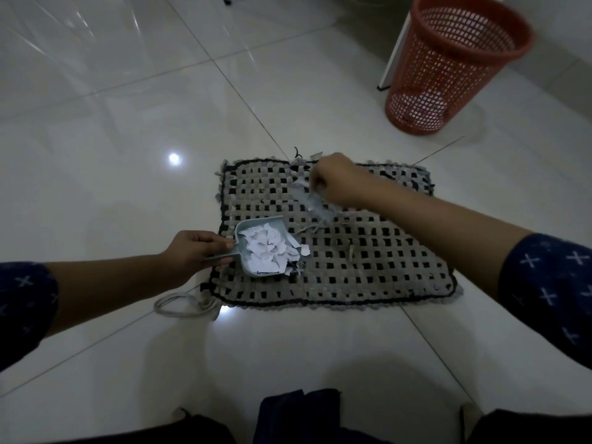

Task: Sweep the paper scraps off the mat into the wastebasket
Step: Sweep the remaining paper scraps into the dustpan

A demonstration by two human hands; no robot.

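A woven grey and black mat (pixel 368 261) lies on the tiled floor. My left hand (pixel 195 251) grips the handle of a small grey dustpan (pixel 246 230) resting on the mat's left part, its mouth facing right. White paper scraps (pixel 272 248) fill the pan, and a few lie at its lip. My right hand (pixel 336 181) is closed on a small brush (pixel 312 203), blurred, over the mat's far middle. A paper scrap (pixel 299 184) lies beside the brush. The orange mesh wastebasket (pixel 448 62) stands upright on the floor at the far right.
A white looped cord (pixel 185 304) lies on the floor at the mat's near left corner. A white panel edge (pixel 392 56) stands just left of the wastebasket. My knees in dark clothing (pixel 298 418) are at the bottom edge. Glossy floor tiles surround the mat.
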